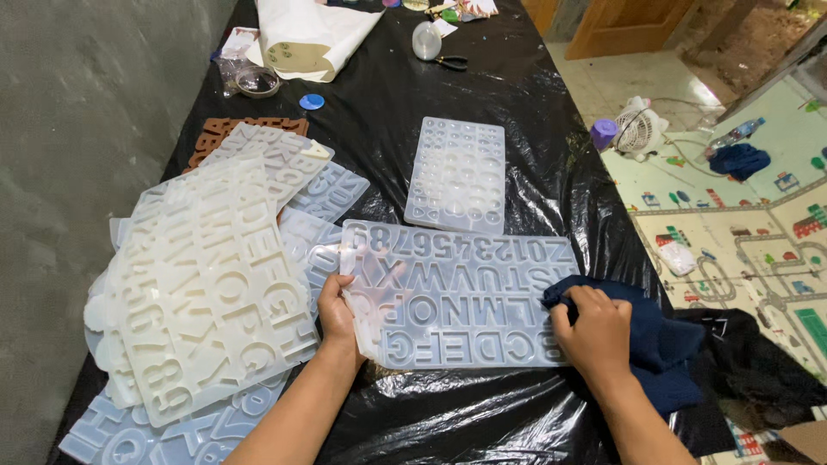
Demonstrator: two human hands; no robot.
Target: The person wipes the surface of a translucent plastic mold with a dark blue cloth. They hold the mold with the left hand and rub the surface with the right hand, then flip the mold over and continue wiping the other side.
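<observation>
Head view. We hold a clear silicone letter mould [461,293] flat on the black plastic sheet [482,413] that covers the table; it lies just in front of us, near the sheet's front edge. Our left hand [336,312] is clamped on the mould's left edge, thumb on top, fingers under. Our right hand [594,331] is closed on a dark blue cloth [663,340], bunched and pressed at the mould's right edge, touching it.

Left of the mould: a stack of white letter moulds [207,284], fanned and overlapping, some tilted, its nearest sheet just beside our left hand. A brown mould [215,133] shows from under the stack's far end. Beyond our mould, near but apart: a clear mould with round cavities [457,175].

Far end of the table: a white bag [310,34], a blue round lid [312,102], pliers [450,62]. On the floor to the right: a small white fan [639,129] on a patterned play mat [758,224].
</observation>
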